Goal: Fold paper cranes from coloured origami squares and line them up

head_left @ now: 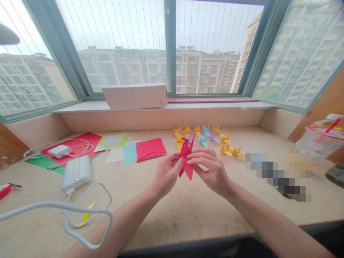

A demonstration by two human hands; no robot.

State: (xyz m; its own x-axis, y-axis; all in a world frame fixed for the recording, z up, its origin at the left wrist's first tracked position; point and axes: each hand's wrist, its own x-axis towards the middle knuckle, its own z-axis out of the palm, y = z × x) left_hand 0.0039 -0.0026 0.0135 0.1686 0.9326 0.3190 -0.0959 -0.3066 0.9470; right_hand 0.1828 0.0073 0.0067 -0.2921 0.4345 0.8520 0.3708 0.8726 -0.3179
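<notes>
Marbled counter [185, 211], broad between front edge [199, 240] and red paper crane [187, 167]

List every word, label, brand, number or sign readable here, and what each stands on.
None can be read.
White rectangular cardboard box: tiny dark print near its lower right corner, too small to read.
Yellow-green paper packet with a pale panel: faint marks, too blurred to read.
Clear plastic cup with a red straw: reddish marking, too blurred to read.
Red folded-paper crane: no lettering visible.
</notes>
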